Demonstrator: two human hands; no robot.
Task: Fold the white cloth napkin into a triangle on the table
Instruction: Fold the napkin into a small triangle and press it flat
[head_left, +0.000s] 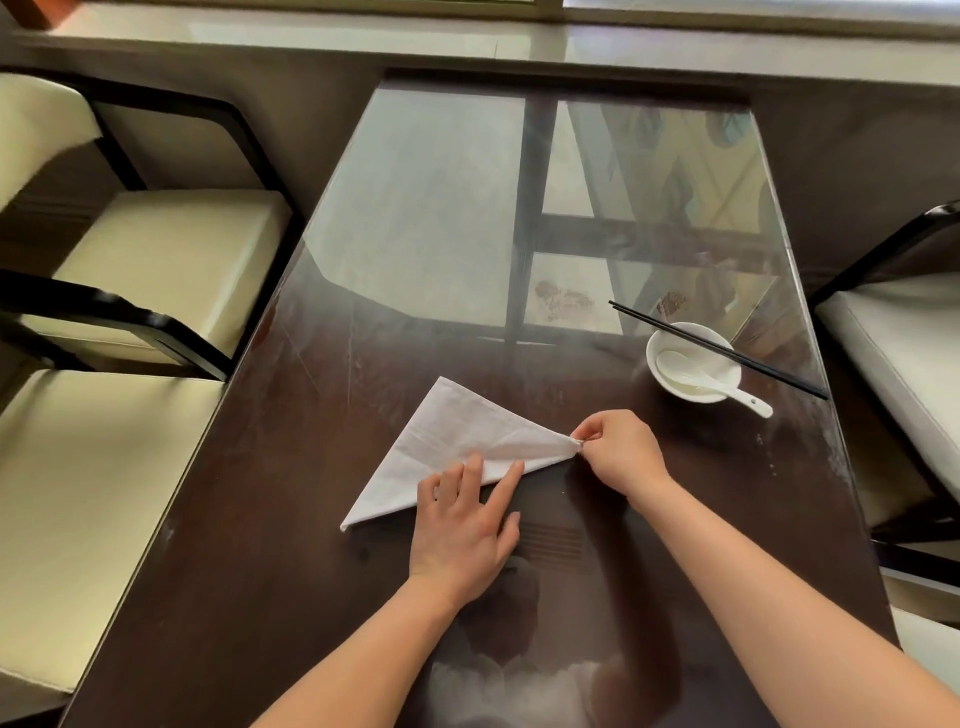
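The white cloth napkin (447, 441) lies on the dark glass-topped table (311, 571) in a triangle shape, one corner far, one near left, one right. My left hand (465, 525) rests flat with fingers spread, its fingertips pressing the napkin's near edge. My right hand (621, 449) pinches the napkin's right corner between thumb and fingers, slightly bunching the cloth there.
A white bowl (675, 384) with a white spoon (727, 387) in it stands to the right, black chopsticks (717, 348) laid across its rim. Cream-cushioned chairs (156, 260) flank the table on the left and right (904, 353).
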